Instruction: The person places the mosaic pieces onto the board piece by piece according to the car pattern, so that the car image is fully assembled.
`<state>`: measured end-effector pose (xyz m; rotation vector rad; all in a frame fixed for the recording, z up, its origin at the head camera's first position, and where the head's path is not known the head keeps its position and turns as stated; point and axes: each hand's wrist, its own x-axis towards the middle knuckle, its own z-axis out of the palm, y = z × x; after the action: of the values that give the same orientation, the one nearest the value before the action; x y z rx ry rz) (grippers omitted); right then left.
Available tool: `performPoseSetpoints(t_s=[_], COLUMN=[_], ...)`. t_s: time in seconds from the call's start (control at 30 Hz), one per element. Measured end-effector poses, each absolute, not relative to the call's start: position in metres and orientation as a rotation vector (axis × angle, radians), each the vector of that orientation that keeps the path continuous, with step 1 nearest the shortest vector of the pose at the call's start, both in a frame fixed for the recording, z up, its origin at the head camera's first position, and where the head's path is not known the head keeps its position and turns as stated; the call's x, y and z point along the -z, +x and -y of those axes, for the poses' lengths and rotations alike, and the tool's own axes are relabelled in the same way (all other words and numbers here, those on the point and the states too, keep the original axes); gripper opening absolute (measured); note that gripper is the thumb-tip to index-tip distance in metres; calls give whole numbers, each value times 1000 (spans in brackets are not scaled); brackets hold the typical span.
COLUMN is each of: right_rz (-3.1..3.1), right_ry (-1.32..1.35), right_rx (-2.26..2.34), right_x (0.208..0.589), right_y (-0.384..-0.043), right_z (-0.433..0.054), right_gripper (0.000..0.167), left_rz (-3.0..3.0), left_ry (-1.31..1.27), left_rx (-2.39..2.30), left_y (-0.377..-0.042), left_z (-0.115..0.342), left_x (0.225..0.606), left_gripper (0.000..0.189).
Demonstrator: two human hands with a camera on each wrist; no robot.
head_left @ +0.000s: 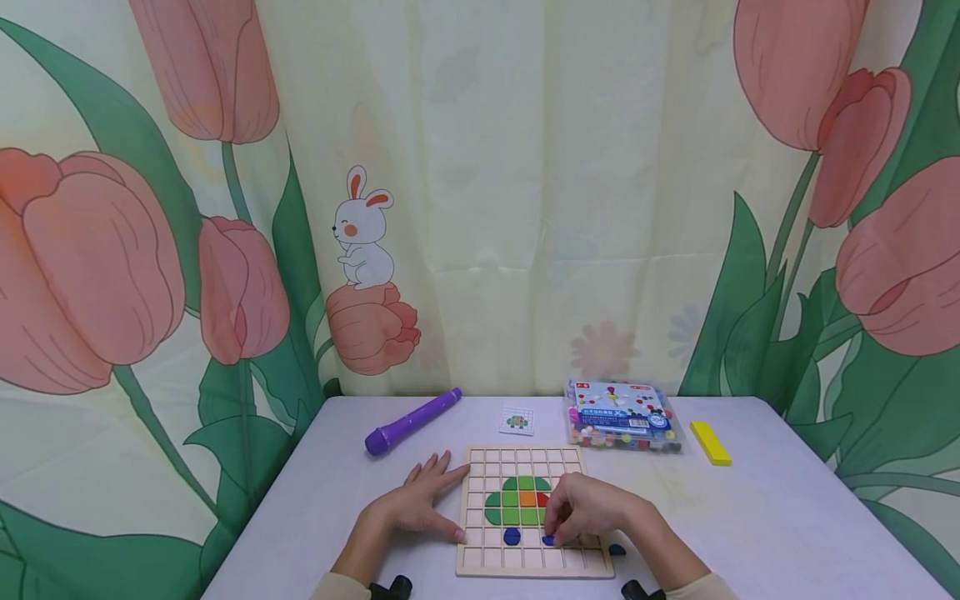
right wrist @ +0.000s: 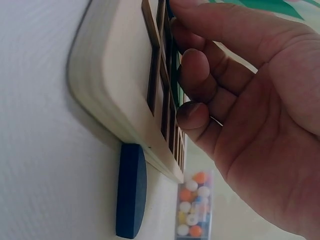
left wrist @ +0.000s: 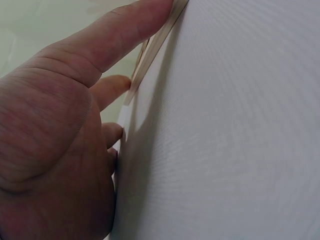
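Note:
A wooden grid board (head_left: 534, 572) lies on the white table. My left hand (head_left: 420, 500) is spread at its left side, with thumb and index fingertip touching the edge. My right hand (head_left: 592, 507) is over the lower right grid, pinching a small blue piece (head_left: 548, 540) at a cell; in the right wrist view the fingers mostly hide it. Green pieces (head_left: 510, 498), an orange square (head_left: 527, 498) and a partly hidden red piece (head_left: 542, 500) fill the middle cells. Below them sits a rounded blue shape (head_left: 512, 537). Beside the board's right edge rests a loose blue half-round piece (right wrist: 131, 192).
Behind the board lies a small pattern card (head_left: 517, 422). A clear box of coloured beads (head_left: 624, 417) stands to its right, near a yellow block (head_left: 710, 443). A purple microphone (head_left: 413, 422) lies at the back left. A printed curtain (head_left: 495, 208) hangs behind the table.

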<state>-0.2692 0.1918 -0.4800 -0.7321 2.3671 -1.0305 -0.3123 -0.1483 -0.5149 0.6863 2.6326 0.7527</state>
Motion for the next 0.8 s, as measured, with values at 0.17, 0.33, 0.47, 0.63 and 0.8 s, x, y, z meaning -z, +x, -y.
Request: performPoseSetpoints(t_s=[0.17,0.33,0.47,0.63,0.8], right_rz=[-2367,-2372,-2388,-2385,-2384], right_ry=[-735,-744,-755,-739,-735], right_rx=[1031,1027,1042,1102,1108], right_x=[480,478,473,467,462], right_y=[-269,-269,-269,-270,-272], right_z=[-192,-193,-197,-208,-218], right_gripper=[13,12,12,14,15], left_rz=[-2633,-2630,-2633,-2636,-2631], left_ry=[678,683,689,693,685], left_rx=[-759,-770,-767,-763,-761], left_y=[-312,-312,-312,-313,-313], left_z=[148,147,148,148,148], left_x=[516,515,516,516,517], left_gripper=[112,112,112,112,112])
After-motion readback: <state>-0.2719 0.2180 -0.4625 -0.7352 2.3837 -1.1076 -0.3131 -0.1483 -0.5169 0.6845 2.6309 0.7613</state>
